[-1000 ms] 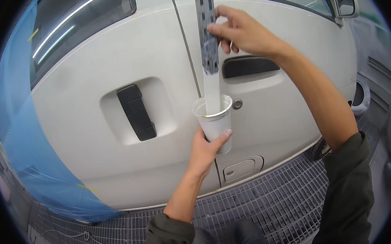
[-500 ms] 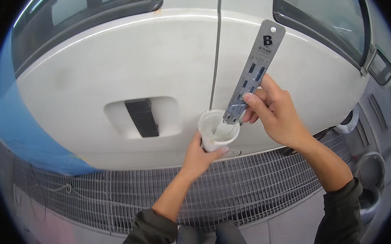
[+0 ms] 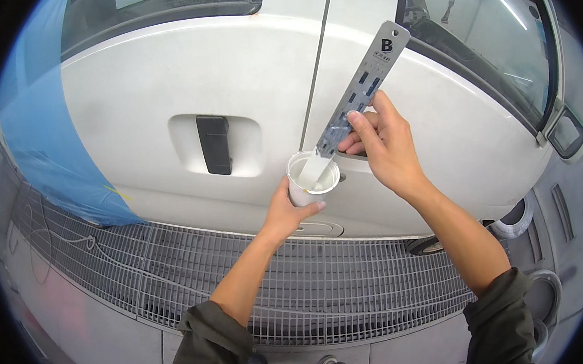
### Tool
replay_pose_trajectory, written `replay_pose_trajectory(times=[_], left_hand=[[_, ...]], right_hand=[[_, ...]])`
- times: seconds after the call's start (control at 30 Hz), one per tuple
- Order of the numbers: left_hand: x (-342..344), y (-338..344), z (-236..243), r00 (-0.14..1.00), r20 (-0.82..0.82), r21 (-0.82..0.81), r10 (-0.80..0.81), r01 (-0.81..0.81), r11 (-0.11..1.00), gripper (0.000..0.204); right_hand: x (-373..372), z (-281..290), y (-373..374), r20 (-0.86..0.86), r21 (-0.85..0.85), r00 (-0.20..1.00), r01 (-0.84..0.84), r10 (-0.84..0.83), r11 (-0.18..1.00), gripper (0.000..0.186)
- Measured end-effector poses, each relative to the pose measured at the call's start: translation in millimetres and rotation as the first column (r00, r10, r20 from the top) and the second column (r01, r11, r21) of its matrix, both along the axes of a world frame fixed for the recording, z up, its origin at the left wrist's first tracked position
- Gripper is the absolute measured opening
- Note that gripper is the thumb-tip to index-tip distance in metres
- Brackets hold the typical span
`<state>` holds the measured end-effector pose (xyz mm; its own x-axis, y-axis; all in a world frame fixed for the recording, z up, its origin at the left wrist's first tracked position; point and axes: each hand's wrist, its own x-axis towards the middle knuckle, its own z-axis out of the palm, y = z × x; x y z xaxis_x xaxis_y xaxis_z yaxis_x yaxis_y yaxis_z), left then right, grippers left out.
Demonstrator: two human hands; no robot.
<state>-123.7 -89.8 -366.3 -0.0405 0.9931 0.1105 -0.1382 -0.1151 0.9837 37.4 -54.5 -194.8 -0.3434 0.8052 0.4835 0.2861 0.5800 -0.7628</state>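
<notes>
My left hand (image 3: 289, 208) is wrapped round a white plastic cup (image 3: 308, 196) and holds it in front of the van's side. Whitish liquid shows inside the cup. My right hand (image 3: 386, 138) pinches a flat grey mixing stick (image 3: 360, 86) with dark slots and a hole at its top end. The stick leans to the upper right, and its lower end, coated in white, is inside the cup. How deep the tip reaches is hidden by the liquid.
A white van (image 3: 129, 78) with a black door handle (image 3: 214, 145) fills the far side. Blue masking film (image 3: 51, 124) covers its left part. Below lies a metal floor grating (image 3: 353, 286) with a hose (image 3: 62, 237) across it. A side mirror (image 3: 565, 134) juts out at right.
My hands, the cup and the stick sit slightly higher and further left in view. The head view has shifted, showing more floor grating. The stick stays in the cup.
</notes>
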Motion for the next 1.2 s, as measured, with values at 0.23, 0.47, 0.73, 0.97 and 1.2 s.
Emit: replay_pose_trajectory(times=[0.23, 0.47, 0.73, 0.97, 1.2], left_hand=[[4.8, 5.7, -9.2, 0.999, 0.032, 0.050, 0.009, -0.011, 0.999, 0.075], [7.0, 4.8, -8.6, 0.999, 0.035, 0.047, 0.041, -0.042, 0.998, 0.074], [8.3, 5.3, -5.9, 0.998, 0.053, 0.034, 0.030, -0.031, 0.999, 0.078], [8.0, 4.8, -7.0, 0.998, 0.020, 0.057, 0.067, -0.068, 0.996, 0.077], [8.4, 7.7, -13.3, 0.998, 0.029, 0.063, 0.055, -0.056, 0.996, 0.076]], right_hand=[[13.9, -14.0, 5.8, 0.037, -0.060, 0.999, -0.020, 0.022, 0.998, 0.019], [11.3, -21.1, 17.9, 0.097, 0.011, 0.995, 0.002, -0.003, 1.000, 0.021], [8.3, -15.2, 23.1, 0.049, 0.011, 0.999, 0.013, -0.013, 1.000, 0.023], [14.9, 10.4, 31.5, -0.019, 0.051, 1.000, 0.006, -0.005, 0.999, 0.030], [18.5, 37.7, 65.6, 0.047, 0.209, 0.999, -0.023, 0.014, 0.978, 0.032]])
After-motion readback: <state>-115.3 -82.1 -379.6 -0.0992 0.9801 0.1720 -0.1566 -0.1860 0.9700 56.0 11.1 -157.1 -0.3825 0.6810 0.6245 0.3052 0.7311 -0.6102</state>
